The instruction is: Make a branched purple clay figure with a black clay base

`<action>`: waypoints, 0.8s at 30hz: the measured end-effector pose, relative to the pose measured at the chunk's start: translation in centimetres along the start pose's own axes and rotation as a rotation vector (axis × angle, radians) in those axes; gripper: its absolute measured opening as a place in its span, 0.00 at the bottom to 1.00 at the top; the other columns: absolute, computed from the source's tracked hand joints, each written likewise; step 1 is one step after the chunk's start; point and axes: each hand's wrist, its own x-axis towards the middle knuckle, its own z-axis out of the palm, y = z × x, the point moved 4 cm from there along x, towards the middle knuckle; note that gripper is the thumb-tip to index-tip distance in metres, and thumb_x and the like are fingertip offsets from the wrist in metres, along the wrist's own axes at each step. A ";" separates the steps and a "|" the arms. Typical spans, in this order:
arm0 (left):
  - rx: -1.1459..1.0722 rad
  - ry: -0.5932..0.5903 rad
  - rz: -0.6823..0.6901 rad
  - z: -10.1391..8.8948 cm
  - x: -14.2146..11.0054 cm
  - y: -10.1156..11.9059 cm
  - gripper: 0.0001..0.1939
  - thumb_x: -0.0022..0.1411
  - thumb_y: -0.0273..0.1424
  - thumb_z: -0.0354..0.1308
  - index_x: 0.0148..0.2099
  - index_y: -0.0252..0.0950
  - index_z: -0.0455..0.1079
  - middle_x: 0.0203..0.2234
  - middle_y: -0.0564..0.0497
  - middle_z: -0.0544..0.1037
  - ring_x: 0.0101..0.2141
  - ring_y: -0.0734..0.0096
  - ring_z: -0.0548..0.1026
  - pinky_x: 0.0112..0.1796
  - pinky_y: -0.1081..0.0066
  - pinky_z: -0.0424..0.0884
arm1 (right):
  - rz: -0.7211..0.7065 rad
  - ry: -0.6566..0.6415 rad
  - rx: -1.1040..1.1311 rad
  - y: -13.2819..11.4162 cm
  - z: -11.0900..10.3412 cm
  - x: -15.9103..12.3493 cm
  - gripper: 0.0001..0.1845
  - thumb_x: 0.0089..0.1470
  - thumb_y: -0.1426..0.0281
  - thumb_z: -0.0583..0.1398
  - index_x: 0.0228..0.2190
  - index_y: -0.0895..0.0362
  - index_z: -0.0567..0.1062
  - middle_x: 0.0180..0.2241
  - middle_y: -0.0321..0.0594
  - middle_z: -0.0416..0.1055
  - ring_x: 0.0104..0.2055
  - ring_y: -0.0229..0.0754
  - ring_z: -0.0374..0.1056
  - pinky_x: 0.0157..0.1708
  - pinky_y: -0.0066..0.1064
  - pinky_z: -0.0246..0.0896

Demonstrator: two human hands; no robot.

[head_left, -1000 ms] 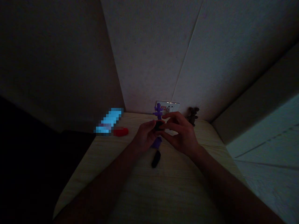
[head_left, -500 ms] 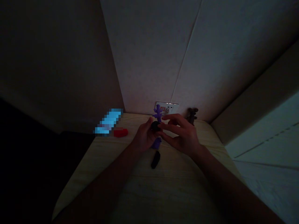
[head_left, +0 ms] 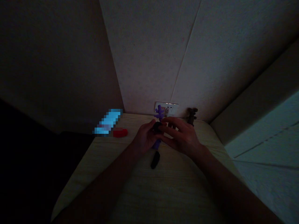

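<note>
Both hands meet over the middle of the table around a small dark, rounded piece [head_left: 157, 126]. My left hand [head_left: 143, 137] is curled round it from the left, thumb on top. From the right, my right hand [head_left: 183, 135] has its fingertips closed on the same piece. A purple branching shape [head_left: 159, 112] rises just beyond the fingers; whether it joins the dark piece is hidden. More purple [head_left: 156, 144] shows below the left hand. Nearer to me, a black oblong piece [head_left: 155, 160] lies on the table.
The pale wooden table [head_left: 149, 193] stands against a wall with a socket plate [head_left: 173, 108]. A red object [head_left: 120, 133] lies at left beside a blurred, bright screen-like rectangle [head_left: 108, 122]. A dark brown knobbly object [head_left: 192, 115] stands at back right. The light is dim.
The dark piece and the purple branching shape have shifted slightly right. My right fingers have closed further over the dark piece. The things lying on the table stay put.
</note>
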 end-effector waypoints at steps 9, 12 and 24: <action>0.102 0.040 0.045 -0.2 0.1 -0.5 0.15 0.64 0.37 0.71 0.34 0.28 0.78 0.25 0.50 0.80 0.22 0.76 0.77 0.23 0.77 0.73 | -0.035 -0.130 -0.059 0.4 -0.1 0.2 0.14 0.68 0.59 0.62 0.38 0.56 0.81 0.45 0.49 0.81 0.36 0.43 0.75 0.33 0.35 0.71; 0.108 0.038 0.036 -0.1 0.1 -0.7 0.17 0.63 0.38 0.72 0.33 0.28 0.77 0.25 0.50 0.79 0.22 0.77 0.75 0.24 0.77 0.73 | -0.035 -0.161 -0.044 0.6 0.1 0.1 0.14 0.69 0.60 0.61 0.36 0.56 0.80 0.43 0.48 0.81 0.37 0.44 0.75 0.34 0.35 0.71; -0.007 -0.024 0.078 -0.2 -0.3 -0.4 0.06 0.61 0.27 0.70 0.33 0.31 0.77 0.30 0.48 0.82 0.30 0.71 0.80 0.36 0.71 0.79 | 0.026 -0.027 0.073 1.1 0.0 -0.3 0.09 0.67 0.63 0.64 0.44 0.54 0.83 0.46 0.46 0.84 0.44 0.46 0.81 0.44 0.37 0.79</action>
